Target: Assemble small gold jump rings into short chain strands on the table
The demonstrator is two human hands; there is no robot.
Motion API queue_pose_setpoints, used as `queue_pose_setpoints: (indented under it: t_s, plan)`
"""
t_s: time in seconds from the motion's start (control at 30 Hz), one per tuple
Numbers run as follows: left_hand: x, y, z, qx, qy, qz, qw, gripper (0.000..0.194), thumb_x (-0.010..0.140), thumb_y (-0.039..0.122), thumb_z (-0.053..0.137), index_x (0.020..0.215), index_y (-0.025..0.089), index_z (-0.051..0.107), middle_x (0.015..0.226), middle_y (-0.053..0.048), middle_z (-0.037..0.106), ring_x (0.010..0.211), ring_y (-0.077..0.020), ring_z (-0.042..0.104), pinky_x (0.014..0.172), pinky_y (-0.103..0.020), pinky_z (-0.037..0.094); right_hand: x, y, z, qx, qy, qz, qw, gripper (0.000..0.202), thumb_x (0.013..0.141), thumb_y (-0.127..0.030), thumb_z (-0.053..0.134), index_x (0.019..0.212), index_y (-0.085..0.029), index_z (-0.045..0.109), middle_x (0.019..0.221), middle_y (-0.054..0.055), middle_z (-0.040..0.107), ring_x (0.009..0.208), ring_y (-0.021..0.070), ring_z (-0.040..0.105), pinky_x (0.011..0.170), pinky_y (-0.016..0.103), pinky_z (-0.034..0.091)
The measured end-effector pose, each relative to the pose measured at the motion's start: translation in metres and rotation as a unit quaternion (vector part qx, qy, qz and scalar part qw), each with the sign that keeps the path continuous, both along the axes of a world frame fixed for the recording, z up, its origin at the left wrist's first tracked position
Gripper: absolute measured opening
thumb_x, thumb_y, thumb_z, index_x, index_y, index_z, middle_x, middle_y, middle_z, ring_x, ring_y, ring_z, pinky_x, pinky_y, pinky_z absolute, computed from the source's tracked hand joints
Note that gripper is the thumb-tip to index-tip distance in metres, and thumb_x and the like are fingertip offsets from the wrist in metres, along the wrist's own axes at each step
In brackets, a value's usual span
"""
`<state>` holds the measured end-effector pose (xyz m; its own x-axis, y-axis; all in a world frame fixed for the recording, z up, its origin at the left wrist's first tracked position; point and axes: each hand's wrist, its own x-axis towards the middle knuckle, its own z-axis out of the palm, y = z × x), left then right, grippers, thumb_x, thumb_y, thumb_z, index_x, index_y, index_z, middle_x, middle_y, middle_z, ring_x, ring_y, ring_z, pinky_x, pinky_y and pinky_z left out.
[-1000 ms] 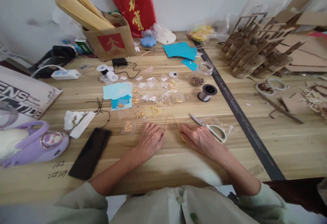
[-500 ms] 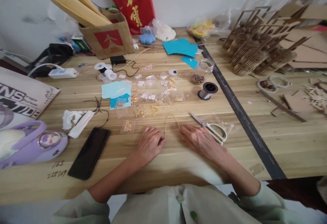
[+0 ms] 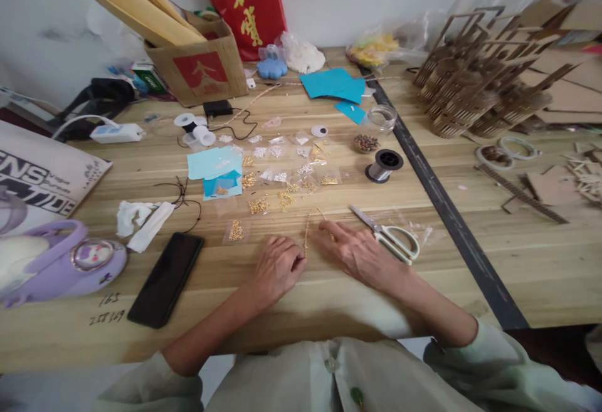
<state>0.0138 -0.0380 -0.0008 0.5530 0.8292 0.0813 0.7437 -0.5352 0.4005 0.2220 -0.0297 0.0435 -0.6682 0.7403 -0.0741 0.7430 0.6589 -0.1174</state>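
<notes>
1. Head view: the gold chain point(image 3: 306, 235) lies on the desk point(image 3: 301, 321), left of the scissors point(image 3: 377, 229).
2. Farther left of the scissors, the left hand point(image 3: 278, 268) is curled by the chain's near end; whether it pinches it, I cannot tell.
3. Just left of the scissors, the right hand point(image 3: 356, 249) has shifted inward over the chain's right strand, apparently adjusting that side; its grip is hidden.

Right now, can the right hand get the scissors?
Probably yes: the scissors lie close beside the right hand, and nothing seems to be in between.
</notes>
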Motion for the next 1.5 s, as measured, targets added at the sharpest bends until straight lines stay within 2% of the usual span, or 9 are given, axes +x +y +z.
queue_pose_setpoints:
  t_s: [0.07, 0.17, 0.37, 0.67, 0.77, 0.93, 1.1, 1.23, 1.5]
  plan:
    - [0.000, 0.000, 0.000, 0.004, 0.004, 0.002, 1.000, 0.018, 0.085, 0.019, 0.054, 0.069, 0.018, 0.059, 0.070, -0.002, 0.062, 0.070, -0.0170, 0.053, 0.072, -0.033, 0.036, -0.005, 0.004, -0.004, -0.014, 0.010, 0.038, 0.999, 0.046, 0.088, -0.006, 0.044, 0.130, -0.024, 0.046, 0.132, 0.010, 0.048, 0.104, 0.0195, 0.055, 0.068, 0.026, 0.048]
    - [-0.002, -0.001, 0.001, 0.003, 0.009, 0.002, 1.000, 0.017, 0.085, 0.018, 0.054, 0.069, 0.018, 0.060, 0.071, -0.002, 0.062, 0.072, -0.0175, 0.054, 0.072, -0.034, 0.037, -0.010, 0.007, -0.012, -0.019, 0.022, 0.062, 0.998, 0.037, 0.091, -0.010, 0.043, 0.126, -0.021, 0.049, 0.129, 0.011, 0.049, 0.108, 0.0214, 0.050, 0.078, 0.032, 0.050]
    - [-0.005, -0.002, 0.001, -0.006, 0.001, -0.001, 1.000, 0.017, 0.084, 0.017, 0.055, 0.068, 0.018, 0.060, 0.070, -0.002, 0.062, 0.070, -0.0168, 0.054, 0.072, -0.033, 0.038, -0.009, 0.006, -0.022, 0.004, 0.049, 0.074, 0.996, 0.034, 0.093, -0.010, 0.042, 0.125, -0.013, 0.050, 0.129, 0.014, 0.052, 0.119, 0.0248, 0.044, 0.096, 0.042, 0.043]
    - [-0.005, -0.005, 0.000, -0.017, -0.003, -0.004, 1.000, 0.017, 0.082, 0.018, 0.058, 0.065, 0.017, 0.060, 0.066, -0.002, 0.061, 0.068, -0.0163, 0.053, 0.072, -0.034, 0.039, -0.010, 0.007, -0.019, -0.003, 0.044, 0.069, 0.997, 0.035, 0.092, -0.008, 0.040, 0.126, -0.013, 0.050, 0.131, 0.015, 0.051, 0.123, 0.0248, 0.043, 0.097, 0.042, 0.043]
    - [-0.005, -0.005, 0.003, -0.008, -0.011, -0.001, 1.000, 0.013, 0.083, 0.018, 0.059, 0.070, 0.016, 0.061, 0.072, -0.003, 0.061, 0.072, -0.0172, 0.054, 0.073, -0.034, 0.042, -0.010, 0.007, -0.017, -0.006, 0.041, 0.066, 0.997, 0.037, 0.092, -0.008, 0.041, 0.128, -0.012, 0.048, 0.131, 0.015, 0.051, 0.123, 0.0240, 0.043, 0.099, 0.041, 0.041]
    - [-0.010, -0.007, 0.004, 0.075, -0.002, -0.078, 0.994, 0.017, 0.091, 0.017, 0.047, 0.090, 0.014, 0.063, 0.091, -0.008, 0.061, 0.090, -0.0200, 0.054, 0.080, -0.034, 0.048, -0.009, 0.008, -0.018, -0.005, 0.049, 0.063, 0.997, 0.037, 0.092, -0.008, 0.041, 0.128, -0.013, 0.048, 0.130, 0.014, 0.052, 0.121, 0.0226, 0.044, 0.100, 0.040, 0.042]
    - [-0.020, -0.012, -0.012, 0.192, 0.030, -0.149, 0.970, 0.025, 0.090, 0.014, 0.048, 0.111, 0.008, 0.060, 0.121, -0.014, 0.059, 0.119, -0.0275, 0.047, 0.095, -0.041, 0.046, -0.009, 0.007, -0.019, -0.001, 0.047, 0.063, 0.997, 0.036, 0.092, -0.007, 0.040, 0.126, -0.012, 0.049, 0.131, 0.015, 0.051, 0.119, 0.0229, 0.046, 0.100, 0.041, 0.042]
    - [-0.026, -0.014, -0.018, 0.228, 0.066, -0.189, 0.953, 0.026, 0.090, 0.015, 0.049, 0.111, 0.006, 0.062, 0.129, -0.014, 0.057, 0.125, -0.0316, 0.045, 0.098, -0.045, 0.044, -0.009, 0.008, -0.022, 0.005, 0.037, 0.065, 0.997, 0.034, 0.092, -0.008, 0.041, 0.125, -0.011, 0.050, 0.130, 0.015, 0.050, 0.119, 0.0243, 0.045, 0.099, 0.041, 0.042]
    - [-0.026, -0.011, -0.010, 0.247, 0.077, -0.241, 0.935, 0.032, 0.092, 0.012, 0.041, 0.119, 0.009, 0.059, 0.133, -0.014, 0.056, 0.130, -0.0295, 0.043, 0.099, -0.043, 0.043, -0.008, 0.014, -0.028, 0.003, 0.059, 0.073, 0.996, 0.030, 0.093, -0.011, 0.043, 0.121, -0.013, 0.052, 0.126, 0.014, 0.050, 0.114, 0.0236, 0.045, 0.094, 0.040, 0.045]
